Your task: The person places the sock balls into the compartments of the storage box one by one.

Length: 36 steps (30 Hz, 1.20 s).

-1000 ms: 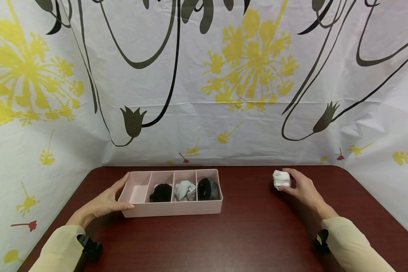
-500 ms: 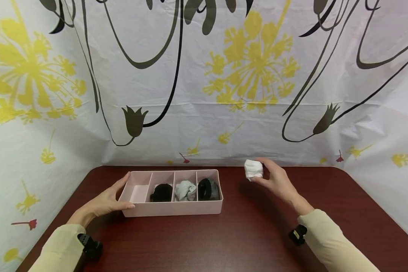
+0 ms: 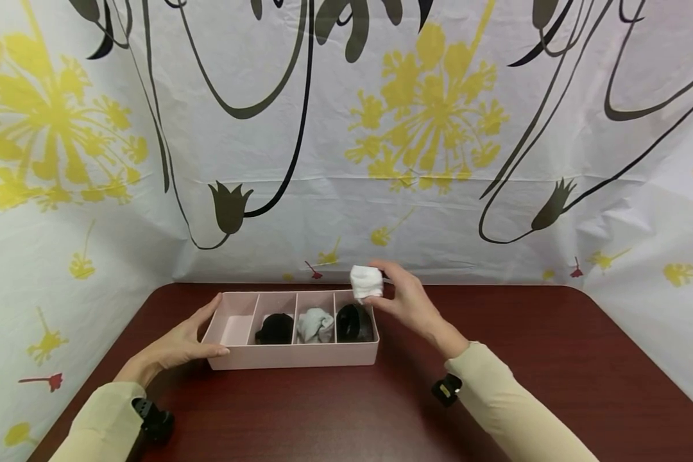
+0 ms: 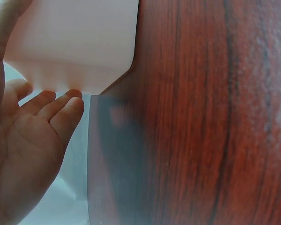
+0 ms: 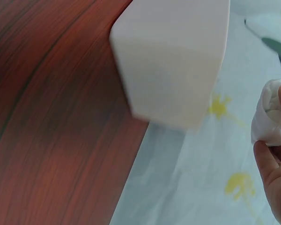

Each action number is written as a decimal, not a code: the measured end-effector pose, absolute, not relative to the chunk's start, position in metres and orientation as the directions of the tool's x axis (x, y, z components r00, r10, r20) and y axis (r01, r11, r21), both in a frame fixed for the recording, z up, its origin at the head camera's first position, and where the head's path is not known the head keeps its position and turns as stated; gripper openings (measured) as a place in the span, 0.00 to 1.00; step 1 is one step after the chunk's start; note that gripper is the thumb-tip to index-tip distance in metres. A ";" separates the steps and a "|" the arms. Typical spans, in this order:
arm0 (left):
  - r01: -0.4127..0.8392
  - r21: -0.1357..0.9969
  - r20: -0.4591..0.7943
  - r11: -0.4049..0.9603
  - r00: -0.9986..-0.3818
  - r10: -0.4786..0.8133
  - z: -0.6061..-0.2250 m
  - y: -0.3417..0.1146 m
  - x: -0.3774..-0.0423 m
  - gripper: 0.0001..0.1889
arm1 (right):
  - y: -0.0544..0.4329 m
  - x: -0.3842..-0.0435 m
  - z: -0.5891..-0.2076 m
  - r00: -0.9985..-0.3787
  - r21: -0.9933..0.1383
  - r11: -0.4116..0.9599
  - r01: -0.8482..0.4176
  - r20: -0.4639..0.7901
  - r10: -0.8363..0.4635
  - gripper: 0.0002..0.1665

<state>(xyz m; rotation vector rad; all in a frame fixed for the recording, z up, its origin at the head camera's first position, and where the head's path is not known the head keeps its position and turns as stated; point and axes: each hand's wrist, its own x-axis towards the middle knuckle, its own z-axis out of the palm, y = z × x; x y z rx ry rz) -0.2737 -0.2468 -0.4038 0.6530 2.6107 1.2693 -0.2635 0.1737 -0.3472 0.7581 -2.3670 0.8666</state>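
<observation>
A pink box [image 3: 291,357] with several compartments stands on the table. My left hand [image 3: 179,343] holds its left end, thumb along the front wall; in the left wrist view the fingertips [image 4: 70,105] touch the end wall. From left, the first compartment is bare, then come a black rolled-up sock [image 3: 276,328], a light grey one [image 3: 316,325] and a dark grey-and-black one [image 3: 352,323], partly hidden. Above the box's right back corner, my right hand [image 3: 407,298] pinches a white rolled-up sock [image 3: 366,282] between thumb and fingers.
The dark red wooden table [image 3: 323,410] ends close behind the box. A white patterned cloth [image 3: 439,237] hangs behind it and along both sides. Dark wrist cameras [image 3: 446,390] sit on both wrists.
My right hand has carried the white sock leftward from the right side of the table, lifting it, to above the box's right end. The left hand and the box have stayed put.
</observation>
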 end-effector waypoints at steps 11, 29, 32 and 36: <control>0.320 0.782 0.049 0.535 -0.887 0.459 -0.405 -0.247 -0.274 0.57 | 0.101 -0.268 -0.346 -0.708 -0.538 0.462 -0.705 0.574 -0.412 0.35; 0.304 0.786 0.039 0.538 -0.893 0.448 -0.404 -0.246 -0.274 0.57 | 0.025 -0.272 -0.354 -0.719 -0.537 0.478 -0.695 0.533 -0.446 0.35; 0.305 0.790 0.039 0.532 -0.890 0.454 -0.404 -0.247 -0.274 0.57 | 0.014 -0.270 -0.355 -0.711 -0.497 0.510 -0.702 0.535 -0.456 0.35; 0.316 0.784 0.043 0.534 -0.886 0.461 -0.404 -0.247 -0.274 0.57 | 0.002 -0.268 -0.358 -0.704 -0.474 0.523 -0.708 0.532 -0.470 0.36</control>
